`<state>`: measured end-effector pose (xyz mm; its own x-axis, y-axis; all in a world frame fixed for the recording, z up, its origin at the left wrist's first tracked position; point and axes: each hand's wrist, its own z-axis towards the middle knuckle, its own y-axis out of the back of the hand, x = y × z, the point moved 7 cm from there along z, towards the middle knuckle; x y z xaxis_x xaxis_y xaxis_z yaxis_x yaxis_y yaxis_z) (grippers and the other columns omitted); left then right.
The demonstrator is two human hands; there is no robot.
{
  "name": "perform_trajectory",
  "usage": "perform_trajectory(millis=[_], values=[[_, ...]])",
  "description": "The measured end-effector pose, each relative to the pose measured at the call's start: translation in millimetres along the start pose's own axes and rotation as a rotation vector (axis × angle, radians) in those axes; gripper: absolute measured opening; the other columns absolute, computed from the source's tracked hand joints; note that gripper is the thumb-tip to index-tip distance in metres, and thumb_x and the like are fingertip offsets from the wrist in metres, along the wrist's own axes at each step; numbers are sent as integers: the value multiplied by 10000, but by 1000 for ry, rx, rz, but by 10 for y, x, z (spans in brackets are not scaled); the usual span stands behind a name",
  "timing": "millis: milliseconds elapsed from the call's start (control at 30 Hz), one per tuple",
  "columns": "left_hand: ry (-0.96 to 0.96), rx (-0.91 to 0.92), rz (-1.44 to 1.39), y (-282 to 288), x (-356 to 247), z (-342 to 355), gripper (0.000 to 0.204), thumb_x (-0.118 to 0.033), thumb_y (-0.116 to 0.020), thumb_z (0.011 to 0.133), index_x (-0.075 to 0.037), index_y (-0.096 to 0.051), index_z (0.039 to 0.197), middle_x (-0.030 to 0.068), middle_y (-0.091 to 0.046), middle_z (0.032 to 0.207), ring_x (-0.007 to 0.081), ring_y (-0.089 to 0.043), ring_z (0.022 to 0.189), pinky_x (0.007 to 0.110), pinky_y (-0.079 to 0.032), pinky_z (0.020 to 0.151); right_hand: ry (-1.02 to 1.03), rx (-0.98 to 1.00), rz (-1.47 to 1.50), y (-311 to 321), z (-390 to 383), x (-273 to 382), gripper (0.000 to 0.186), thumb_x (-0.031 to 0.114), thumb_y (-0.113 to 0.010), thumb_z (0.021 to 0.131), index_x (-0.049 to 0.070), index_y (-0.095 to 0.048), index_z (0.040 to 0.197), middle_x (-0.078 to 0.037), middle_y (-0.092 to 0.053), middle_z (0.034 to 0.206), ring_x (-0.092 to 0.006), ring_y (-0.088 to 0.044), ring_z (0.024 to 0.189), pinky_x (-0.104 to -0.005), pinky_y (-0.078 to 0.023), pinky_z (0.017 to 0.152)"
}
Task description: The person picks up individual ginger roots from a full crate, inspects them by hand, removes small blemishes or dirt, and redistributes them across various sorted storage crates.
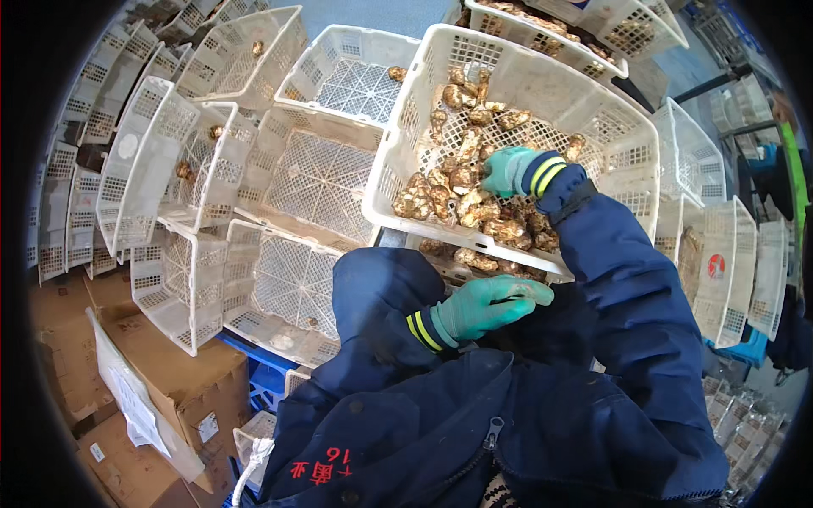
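Note:
A white perforated plastic crate [627,140] stands tilted in front of me, holding many brown-and-white mushrooms [468,146], heaped thickest at its near side. My right hand [508,172], in a green glove, reaches into the crate, its fingers curled down against a mushroom in the heap. Part of its grip is hidden by the back of the glove. My left hand [491,309], gloved the same, is held just below the crate's near rim. Its fingers are stretched out close together, and nothing shows in them. More mushrooms [477,259] lie below the rim, in a lower container mostly hidden.
Several white crates stand at the left, among them a crate with a lattice bottom [322,182] and a crate with a single mushroom [357,80]. Cardboard boxes [169,339] are stacked at lower left. Another mushroom-filled crate [550,34] is at the far side; upright crates [716,271] line the right.

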<state>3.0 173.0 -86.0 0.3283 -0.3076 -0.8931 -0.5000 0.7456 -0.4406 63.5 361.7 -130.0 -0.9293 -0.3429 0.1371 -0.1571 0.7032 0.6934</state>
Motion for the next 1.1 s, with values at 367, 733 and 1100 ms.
perform_trajectory(millis=[367,733,1100], values=[[-59,-21,13,-27,-126,67,264,-51,-494,903,48,-559,1138,138,-585,1167,220,-527,1135,344,-390,992,87,-23,343,-510,184,-215,501,436,-620,754,13,-590,1020,-202,-623,877,-328,-595,772,-407,-476,697],[-27,-32,33,-22,-72,62,268,-52,-485,908,51,-554,1146,138,-582,1173,221,-524,1138,346,-385,996,109,-22,538,-370,32,-14,467,319,-709,749,47,-547,1094,-136,-641,916,-258,-627,771,-376,-497,692],[-227,-208,-197,202,-129,-1,422,-246,-398,971,52,-432,1267,175,-544,1213,269,-540,1130,377,-425,958,437,-747,372,532,-1607,322,448,182,-737,672,64,-595,1080,-98,-546,796,-229,-555,746,-339,-448,669]])
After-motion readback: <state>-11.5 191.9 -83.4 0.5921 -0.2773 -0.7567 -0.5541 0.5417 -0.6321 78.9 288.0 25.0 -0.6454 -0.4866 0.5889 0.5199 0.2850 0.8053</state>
